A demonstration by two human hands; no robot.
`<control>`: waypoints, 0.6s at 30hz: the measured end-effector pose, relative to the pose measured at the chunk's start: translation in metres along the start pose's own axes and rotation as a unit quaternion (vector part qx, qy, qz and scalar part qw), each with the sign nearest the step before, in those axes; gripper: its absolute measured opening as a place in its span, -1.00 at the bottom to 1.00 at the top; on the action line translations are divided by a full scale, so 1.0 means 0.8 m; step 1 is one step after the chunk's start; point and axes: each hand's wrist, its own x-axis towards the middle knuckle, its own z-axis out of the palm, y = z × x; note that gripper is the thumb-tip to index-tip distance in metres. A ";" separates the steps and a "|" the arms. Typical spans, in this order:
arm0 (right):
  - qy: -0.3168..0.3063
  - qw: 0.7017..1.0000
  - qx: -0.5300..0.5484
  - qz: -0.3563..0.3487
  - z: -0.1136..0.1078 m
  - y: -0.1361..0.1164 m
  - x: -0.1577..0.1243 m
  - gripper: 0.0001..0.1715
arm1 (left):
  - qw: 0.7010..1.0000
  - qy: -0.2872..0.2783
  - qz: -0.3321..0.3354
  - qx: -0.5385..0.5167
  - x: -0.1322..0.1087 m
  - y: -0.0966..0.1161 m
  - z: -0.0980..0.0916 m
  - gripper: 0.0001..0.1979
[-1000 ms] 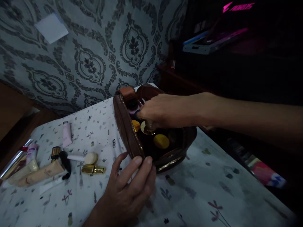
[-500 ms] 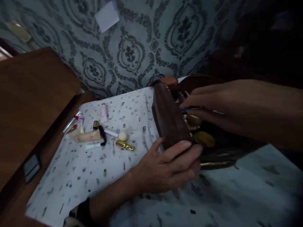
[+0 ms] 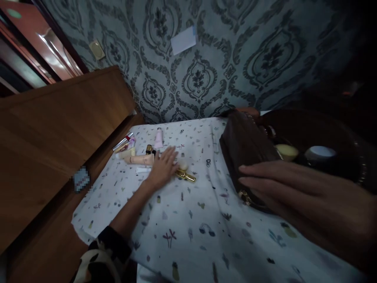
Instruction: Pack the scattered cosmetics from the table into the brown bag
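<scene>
My left hand lies palm down among the cosmetics with its fingers apart, partly covering a makeup brush. Just right of its fingers is a gold tube like a lipstick. A beige squeeze tube and a small black-and-gold item sit to its left. A pink tube stands farther back. My right hand reaches across the near side of an unzipped brown bag, fingers stretched out together; its thumb is hidden. Inside the bag are a yellow round lid and a pale round lid.
A white patterned cloth covers the surface. Along its left run a wooden panel and a blurred-out flat object. Silver tubes lie at the back left. Behind is a papered wall.
My left hand has let go of the bag and moved left onto the cosmetics. My right hand has come out of the bag to its near side. The view has shifted left.
</scene>
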 end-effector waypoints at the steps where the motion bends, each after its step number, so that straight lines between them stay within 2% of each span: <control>1: -0.033 0.998 -0.013 -0.044 0.009 -0.004 -0.001 -0.66 | 0.999 -0.011 -0.050 0.001 -0.005 -0.021 0.003 -0.53; 3: -0.082 0.991 -0.017 -0.105 0.028 -0.013 0.001 -0.57 | 0.989 -0.028 -0.144 0.000 -0.017 -0.057 0.006 -0.50; 6: -0.093 0.991 0.031 -0.086 0.062 -0.027 0.005 -0.65 | 0.971 -0.056 -0.231 -0.014 -0.036 -0.095 0.009 -0.49; 11: -0.138 0.986 0.087 0.017 0.130 -0.040 0.004 -0.70 | 0.968 -0.071 -0.239 -0.031 -0.051 -0.118 0.004 -0.58; 14: -0.130 0.984 0.111 0.046 0.166 -0.041 0.002 -0.71 | 0.966 -0.064 -0.247 -0.036 -0.030 -0.120 -0.001 -0.61; 18: -0.056 0.985 0.124 0.103 0.198 -0.037 -0.002 -0.73 | 0.965 -0.063 -0.250 -0.045 0.030 -0.119 0.009 -0.60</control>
